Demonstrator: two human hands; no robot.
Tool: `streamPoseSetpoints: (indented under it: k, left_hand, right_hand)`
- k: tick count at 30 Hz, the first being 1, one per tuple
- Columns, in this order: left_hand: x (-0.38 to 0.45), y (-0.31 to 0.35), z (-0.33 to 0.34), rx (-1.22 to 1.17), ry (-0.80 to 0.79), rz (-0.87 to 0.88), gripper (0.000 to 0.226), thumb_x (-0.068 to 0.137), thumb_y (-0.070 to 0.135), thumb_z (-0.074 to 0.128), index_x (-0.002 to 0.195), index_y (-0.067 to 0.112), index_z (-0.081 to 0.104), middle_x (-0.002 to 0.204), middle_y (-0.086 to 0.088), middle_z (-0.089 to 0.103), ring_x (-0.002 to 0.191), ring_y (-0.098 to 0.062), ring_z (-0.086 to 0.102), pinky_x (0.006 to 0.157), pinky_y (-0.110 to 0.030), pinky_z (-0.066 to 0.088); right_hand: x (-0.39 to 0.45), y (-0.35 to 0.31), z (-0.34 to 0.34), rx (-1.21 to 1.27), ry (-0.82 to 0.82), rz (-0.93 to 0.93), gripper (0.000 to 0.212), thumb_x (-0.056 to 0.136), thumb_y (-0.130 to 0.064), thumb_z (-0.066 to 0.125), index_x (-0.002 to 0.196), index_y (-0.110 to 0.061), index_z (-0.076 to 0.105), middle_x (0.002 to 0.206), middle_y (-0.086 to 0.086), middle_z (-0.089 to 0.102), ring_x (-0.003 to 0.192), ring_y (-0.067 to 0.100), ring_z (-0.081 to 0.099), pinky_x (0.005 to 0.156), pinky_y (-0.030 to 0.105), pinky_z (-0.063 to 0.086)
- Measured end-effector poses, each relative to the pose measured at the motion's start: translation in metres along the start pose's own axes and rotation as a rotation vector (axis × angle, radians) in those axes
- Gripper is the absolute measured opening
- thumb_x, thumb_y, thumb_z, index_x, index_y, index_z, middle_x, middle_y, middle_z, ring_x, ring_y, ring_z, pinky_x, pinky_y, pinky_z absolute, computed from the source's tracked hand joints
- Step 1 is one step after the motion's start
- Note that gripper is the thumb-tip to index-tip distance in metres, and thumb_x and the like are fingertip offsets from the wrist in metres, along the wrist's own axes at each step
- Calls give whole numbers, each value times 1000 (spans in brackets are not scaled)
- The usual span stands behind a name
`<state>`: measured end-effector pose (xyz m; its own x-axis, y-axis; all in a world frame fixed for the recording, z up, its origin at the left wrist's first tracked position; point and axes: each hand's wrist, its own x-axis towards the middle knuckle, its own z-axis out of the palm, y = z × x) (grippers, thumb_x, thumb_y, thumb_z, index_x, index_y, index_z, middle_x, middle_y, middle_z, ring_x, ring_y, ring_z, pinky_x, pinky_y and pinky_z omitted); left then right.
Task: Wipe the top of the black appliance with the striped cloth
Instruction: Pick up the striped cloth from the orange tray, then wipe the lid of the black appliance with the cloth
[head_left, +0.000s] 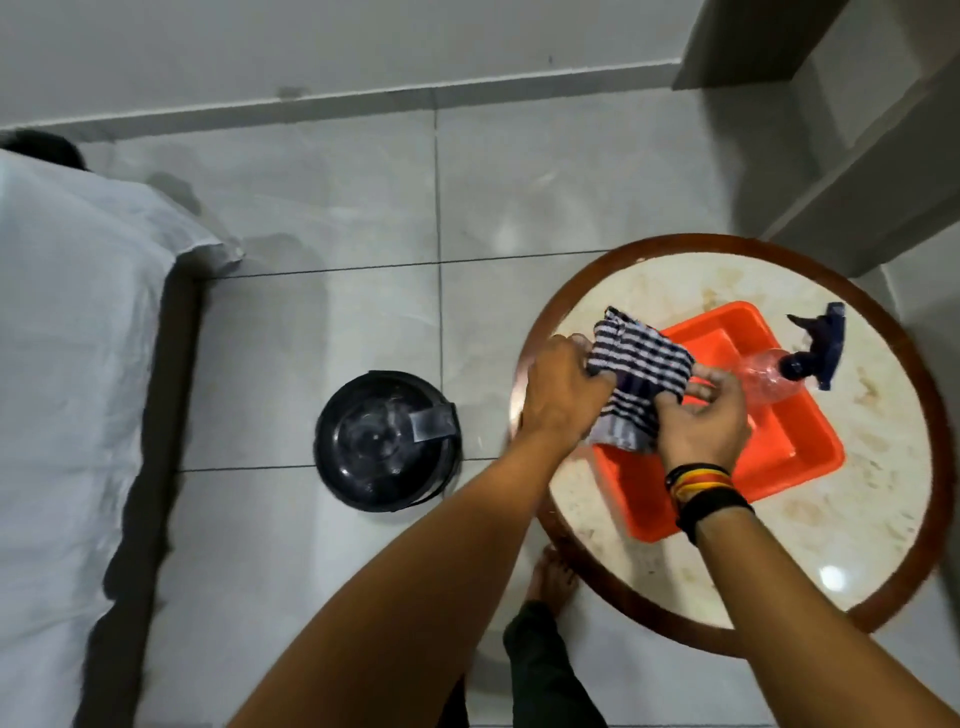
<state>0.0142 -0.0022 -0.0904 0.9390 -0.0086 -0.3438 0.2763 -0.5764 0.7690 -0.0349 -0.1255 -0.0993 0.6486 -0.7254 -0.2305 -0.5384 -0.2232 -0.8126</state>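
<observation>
The striped cloth (639, 371), dark blue and white, is bunched between both hands above the orange tub (789, 457) on the round table. My left hand (563, 387) grips its left side. My right hand (706, 415), with dark bands at the wrist, grips its right lower part. The black appliance (387, 441), round with a glossy lid and a clear handle piece on top, stands on the floor tiles to the left of the table, apart from both hands.
A clear spray bottle with a dark blue trigger head (810, 353) lies across the tub's far corner. The round table (883, 519) has a brown rim. A bed with white sheet (67, 364) fills the left. My bare foot (550, 577) is by the table.
</observation>
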Motion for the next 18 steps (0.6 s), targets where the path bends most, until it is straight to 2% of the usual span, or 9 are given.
streamPoseSetpoints:
  k: [3, 5, 6, 8, 10, 12, 14, 16, 18]
  left_hand:
    - [-13, -30, -52, -125, 159, -92, 10, 77, 20, 74, 75, 21, 64, 70, 9, 63, 63, -4, 57, 58, -15, 41]
    - [-23, -60, -84, -217, 238, -171, 14, 79, 14, 74, 73, 20, 62, 59, 11, 57, 52, 0, 55, 52, -13, 40]
    - [-29, -77, -98, -273, 268, -213, 14, 80, 12, 74, 74, 20, 64, 59, 12, 59, 50, 4, 56, 52, -10, 42]
    - [-42, -123, -125, -372, 307, -325, 7, 83, 10, 75, 87, 14, 71, 71, 10, 70, 57, 8, 62, 55, -9, 50]
    - [-52, -176, -140, -438, 312, -447, 13, 85, 13, 79, 93, 9, 71, 80, 3, 73, 67, -4, 68, 61, -16, 57]
    - [-58, -222, -145, -458, 275, -539, 22, 84, 18, 83, 79, 10, 63, 75, -2, 68, 71, -19, 70, 70, -32, 64]
    - [-56, -272, -145, -506, 219, -629, 30, 84, 17, 85, 77, 11, 57, 81, -10, 68, 86, -32, 75, 78, -46, 66]
    - [-44, -315, -142, -646, 173, -730, 28, 85, 12, 84, 89, 6, 57, 105, -22, 74, 102, -38, 75, 76, -48, 67]
    - [-33, -350, -139, -699, 157, -804, 27, 89, 10, 80, 96, 3, 55, 119, -29, 71, 102, -39, 74, 73, -47, 66]
  right_hand:
    - [-30, -32, 34, -32, -106, -174, 40, 78, -2, 66, 115, -16, 67, 96, 0, 69, 71, 23, 61, 80, 47, 59]
    - [-58, -47, 65, -53, -189, -265, 40, 78, 1, 65, 114, -14, 69, 101, 6, 73, 74, 27, 64, 83, 47, 57]
    - [-72, -51, 81, -75, -246, -313, 40, 78, 3, 63, 114, -12, 70, 106, 10, 74, 81, 30, 67, 87, 47, 56]
    - [-104, -51, 118, -147, -373, -388, 41, 80, 5, 62, 117, -11, 72, 114, 12, 72, 98, 33, 69, 96, 46, 54]
    - [-130, -39, 158, -236, -470, -429, 42, 84, 3, 62, 120, -15, 74, 117, 10, 69, 102, 31, 68, 100, 42, 54]
    - [-147, -22, 191, -318, -535, -455, 42, 86, 1, 61, 121, -17, 75, 115, 9, 67, 101, 30, 67, 101, 39, 54]
    - [-159, 4, 231, -385, -603, -502, 42, 87, 2, 60, 123, -16, 74, 114, 11, 66, 103, 31, 66, 104, 39, 53]
    - [-163, 31, 271, -464, -662, -551, 43, 90, 1, 59, 126, -15, 73, 116, 12, 65, 108, 32, 65, 108, 39, 51]
    - [-160, 55, 304, -538, -698, -590, 44, 91, 0, 56, 129, -16, 71, 121, 13, 64, 116, 33, 62, 110, 36, 48]
